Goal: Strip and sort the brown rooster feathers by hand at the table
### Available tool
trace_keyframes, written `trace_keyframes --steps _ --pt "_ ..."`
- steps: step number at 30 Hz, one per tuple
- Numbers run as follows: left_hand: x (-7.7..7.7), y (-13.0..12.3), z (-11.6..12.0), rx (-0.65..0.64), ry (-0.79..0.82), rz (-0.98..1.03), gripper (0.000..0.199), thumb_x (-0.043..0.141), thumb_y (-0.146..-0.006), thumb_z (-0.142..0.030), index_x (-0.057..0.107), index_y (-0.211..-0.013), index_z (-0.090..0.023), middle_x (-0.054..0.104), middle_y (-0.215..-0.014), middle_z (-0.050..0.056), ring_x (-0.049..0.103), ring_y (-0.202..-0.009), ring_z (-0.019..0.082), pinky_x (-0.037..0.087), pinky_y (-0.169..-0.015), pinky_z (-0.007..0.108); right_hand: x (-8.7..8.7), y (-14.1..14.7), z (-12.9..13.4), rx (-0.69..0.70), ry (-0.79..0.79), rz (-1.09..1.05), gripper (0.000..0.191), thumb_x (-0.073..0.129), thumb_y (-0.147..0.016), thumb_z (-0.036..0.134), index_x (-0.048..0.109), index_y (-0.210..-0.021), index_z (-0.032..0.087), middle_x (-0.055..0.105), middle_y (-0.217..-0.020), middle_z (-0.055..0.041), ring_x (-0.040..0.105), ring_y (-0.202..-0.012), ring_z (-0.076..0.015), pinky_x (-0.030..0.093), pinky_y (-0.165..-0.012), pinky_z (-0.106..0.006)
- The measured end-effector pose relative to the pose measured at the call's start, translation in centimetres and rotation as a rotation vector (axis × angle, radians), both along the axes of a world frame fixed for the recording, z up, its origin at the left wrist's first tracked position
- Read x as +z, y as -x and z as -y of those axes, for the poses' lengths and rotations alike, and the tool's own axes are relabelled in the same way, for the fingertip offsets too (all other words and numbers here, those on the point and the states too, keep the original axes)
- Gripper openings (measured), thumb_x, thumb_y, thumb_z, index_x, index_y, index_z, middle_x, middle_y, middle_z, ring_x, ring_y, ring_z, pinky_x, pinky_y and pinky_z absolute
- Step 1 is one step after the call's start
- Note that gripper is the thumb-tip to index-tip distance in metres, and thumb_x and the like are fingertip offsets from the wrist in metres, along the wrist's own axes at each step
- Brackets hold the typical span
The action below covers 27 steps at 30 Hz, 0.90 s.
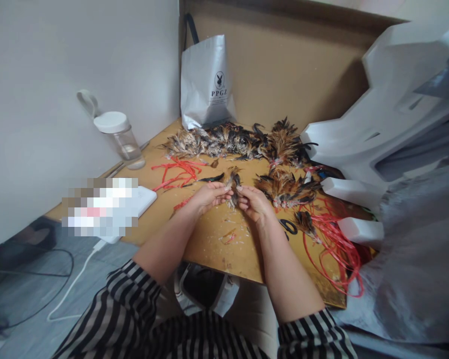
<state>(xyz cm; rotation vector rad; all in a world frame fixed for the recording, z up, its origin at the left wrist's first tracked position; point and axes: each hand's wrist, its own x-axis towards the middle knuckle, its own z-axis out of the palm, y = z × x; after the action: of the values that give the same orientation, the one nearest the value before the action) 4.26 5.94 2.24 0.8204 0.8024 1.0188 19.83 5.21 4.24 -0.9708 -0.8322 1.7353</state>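
Over the middle of the table, a small bunch of brown and dark feathers (232, 179) is pinched between my two hands. My left hand (212, 195) has its fingers closed on the bunch's left side. From the right, my right hand (253, 201) grips the same bunch with thumb and fingertips. Bundles of brown feathers (289, 188) tied with pinkish string lie just right of my hands. A longer heap of feathers (228, 140) stretches along the back of the table. Scissors with black handles (288, 227) rest by my right forearm, partly hidden.
Red plastic string lies in a tangle (335, 244) at right and in a smaller bunch (179, 172) at left. A bottle (121, 137), a silver bag (205, 82) and a cabled white device (144, 199) stand or lie around the wooden table (243, 254). White plastic (344, 144) borders the right.
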Motion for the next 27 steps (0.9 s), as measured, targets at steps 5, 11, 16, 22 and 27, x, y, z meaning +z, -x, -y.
trace_keyframes --steps 5,11,16,22,27 --pt "0.0 -0.1 0.1 -0.015 0.007 -0.001 0.017 0.07 -0.067 -0.019 0.062 -0.076 -0.008 0.066 -0.073 0.007 0.06 -0.056 0.007 0.045 -0.052 0.015 -0.1 0.2 0.0 0.012 -0.023 0.078 0.028 0.076 -0.049 0.026 0.055 -0.063 0.014 0.059 -0.058 0.002 0.039 -0.042 -0.0035 0.026 -0.039 -0.017" --pt "-0.2 -0.1 0.0 -0.04 0.025 0.001 0.015 0.069 -0.068 -0.018 0.063 -0.078 -0.008 0.067 -0.074 0.008 0.061 -0.056 0.008 0.045 -0.051 0.016 -0.6 0.4 -0.1 -0.081 -0.079 0.121 0.03 0.077 -0.048 0.03 0.055 -0.064 0.017 0.048 -0.045 0.0072 0.039 -0.042 -0.0044 0.029 -0.041 -0.017" --pt "-0.1 -0.1 0.2 -0.053 0.037 0.007 0.012 0.068 -0.069 -0.016 0.064 -0.077 -0.008 0.067 -0.072 0.008 0.06 -0.055 0.008 0.045 -0.051 0.015 -0.8 0.7 -0.1 -0.147 -0.099 0.169 0.029 0.077 -0.047 0.03 0.056 -0.064 0.017 0.05 -0.046 0.0067 0.04 -0.042 -0.0047 0.03 -0.042 -0.018" --pt "0.1 -0.2 0.2 -0.043 0.038 0.007 0.009 0.067 -0.069 -0.013 0.064 -0.075 -0.006 0.066 -0.069 0.007 0.059 -0.055 0.007 0.045 -0.052 0.014 -0.9 1.1 -0.1 -0.164 -0.128 0.2 0.027 0.075 -0.048 0.03 0.058 -0.064 0.016 0.052 -0.048 0.0058 0.04 -0.041 -0.0049 0.029 -0.042 -0.019" --pt "-0.1 -0.2 0.1 -0.004 0.043 -0.007 0.005 0.066 -0.07 -0.011 0.062 -0.07 -0.007 0.065 -0.065 0.006 0.058 -0.052 0.006 0.045 -0.051 0.014 -1.1 1.0 -0.2 -0.153 -0.131 0.203 0.026 0.075 -0.05 0.031 0.057 -0.062 0.016 0.049 -0.045 0.006 0.039 -0.04 -0.0048 0.028 -0.041 -0.019"
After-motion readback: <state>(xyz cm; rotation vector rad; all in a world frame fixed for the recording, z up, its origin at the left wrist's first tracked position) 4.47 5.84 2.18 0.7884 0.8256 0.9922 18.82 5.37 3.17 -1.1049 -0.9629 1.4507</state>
